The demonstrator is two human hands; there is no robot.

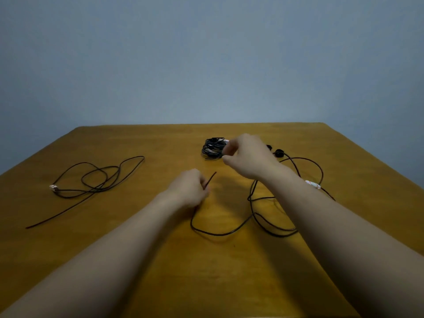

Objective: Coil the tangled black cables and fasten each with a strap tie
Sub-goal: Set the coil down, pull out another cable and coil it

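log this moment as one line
left hand grips end of thin black cable | right hand curled by coiled black cable bundle, grasp unclear | second tangled black cable loose on wooden table

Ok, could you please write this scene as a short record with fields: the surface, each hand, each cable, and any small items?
surface: wooden table
left hand: grips one end of the held cable, which trails in loose loops to the right
right hand: raised, fingers curled, beside the coiled bundle; whether it holds anything cannot be told
left cable: loose, tangled, untouched
small black pieces: beyond the right wrist, perhaps strap ties
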